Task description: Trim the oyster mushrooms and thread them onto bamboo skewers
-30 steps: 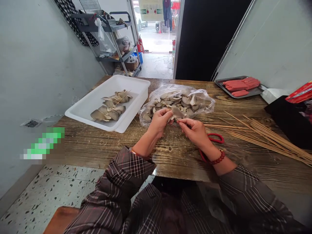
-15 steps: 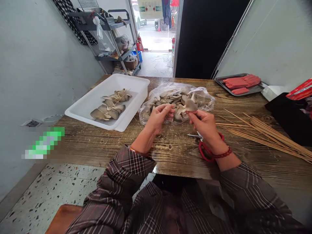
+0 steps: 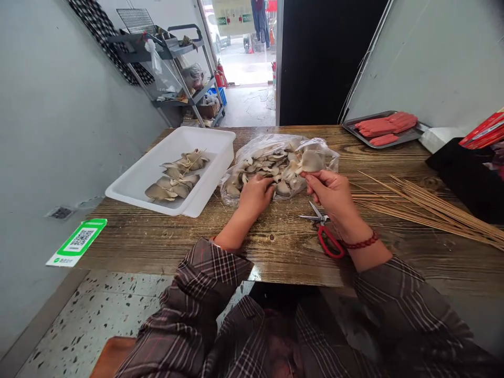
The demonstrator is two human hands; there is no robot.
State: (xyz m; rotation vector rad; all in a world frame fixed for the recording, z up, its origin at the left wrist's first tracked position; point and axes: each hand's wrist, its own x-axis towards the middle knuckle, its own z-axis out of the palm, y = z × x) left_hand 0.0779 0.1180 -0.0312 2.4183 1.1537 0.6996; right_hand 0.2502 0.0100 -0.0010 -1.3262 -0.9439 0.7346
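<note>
My right hand [image 3: 328,191] pinches an oyster mushroom [image 3: 312,161] by its stem, the grey cap facing up above the fingertips. My left hand [image 3: 255,197] rests at the near edge of the clear plastic bag [image 3: 333,157], touching the pile of oyster mushrooms [image 3: 271,163] in it. Its fingertips are partly hidden, and I cannot tell if they grip a mushroom. Below my right hand lies a pair of scissors [image 3: 331,242] with red handles, blades apart. Left of the bag, a white plastic tub [image 3: 169,210] holds several mushrooms [image 3: 171,188] that look threaded on skewers.
Long bamboo skewers [image 3: 437,210] lie loose on the right of the wooden table [image 3: 271,257]. Behind them is a dark tray [image 3: 388,143] of reddish-pink sticks [image 3: 388,126]. A black container [image 3: 449,173] stands at the right edge. A green QR card [image 3: 79,242] sits at the left edge.
My left hand has come down onto the mushroom pile. My right hand keeps its mushroom, now slightly raised and turned cap-up. The view has shifted a little, showing more of the scissors.
</note>
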